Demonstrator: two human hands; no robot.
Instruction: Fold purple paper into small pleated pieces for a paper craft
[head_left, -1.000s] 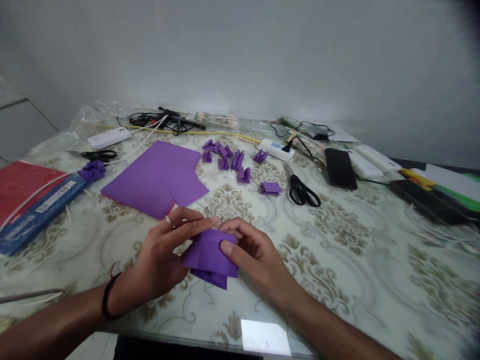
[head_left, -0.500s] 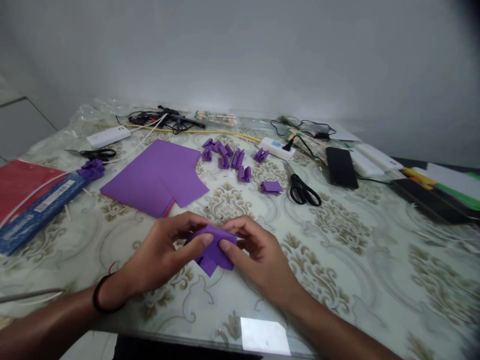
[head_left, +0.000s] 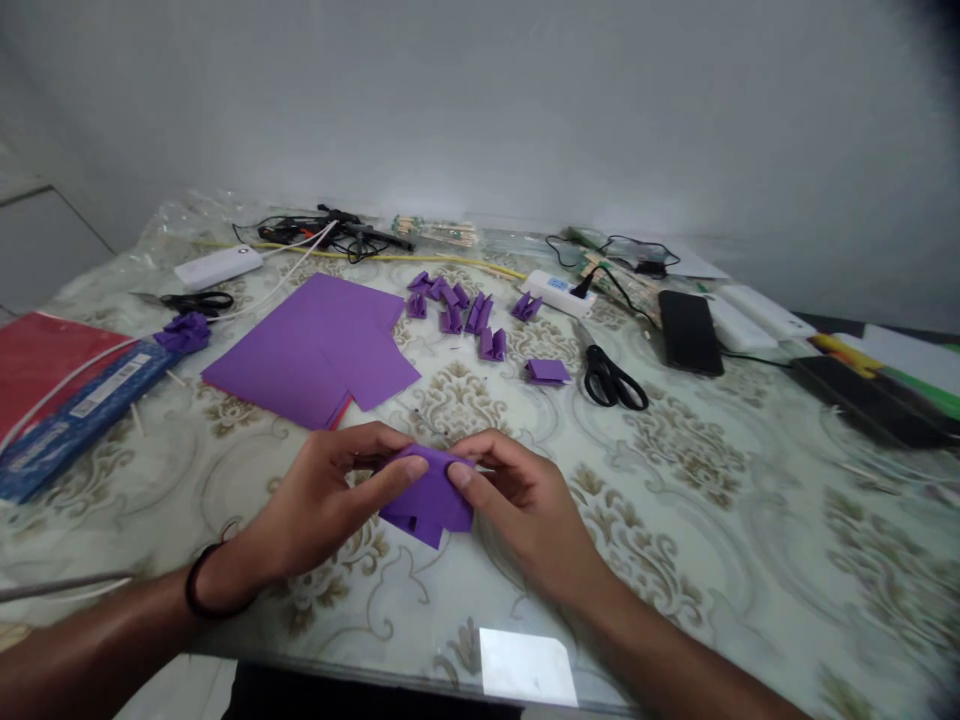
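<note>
Between my two hands is a small piece of folded purple paper (head_left: 431, 502), its lower flaps hanging toward me. My left hand (head_left: 349, 485) pinches its left side, thumb on the front face and fingers behind. On the other side my right hand (head_left: 514, 500) grips the upper right, thumb pressed on the front. Both sets of fingertips are partly hidden behind the paper. Beyond my hands lie several small folded purple pieces (head_left: 493, 345), and one flatter folded piece (head_left: 548, 371) sits apart to their right. Large purple sheets (head_left: 300, 340) are stacked at the left.
Black-handled scissors (head_left: 611, 380) lie right of the folded pieces, near a white power strip (head_left: 558, 292) and a black phone (head_left: 690, 333). At left are a red and blue packet (head_left: 90, 405), a second pair of scissors (head_left: 196, 302) and a white power bank (head_left: 219, 267). Cables (head_left: 337, 235) run along the back.
The folded paper has turned slightly in my fingers, and its lower flaps now point more to the right. My right thumb has slid a little higher. Both hands keep their grip.
</note>
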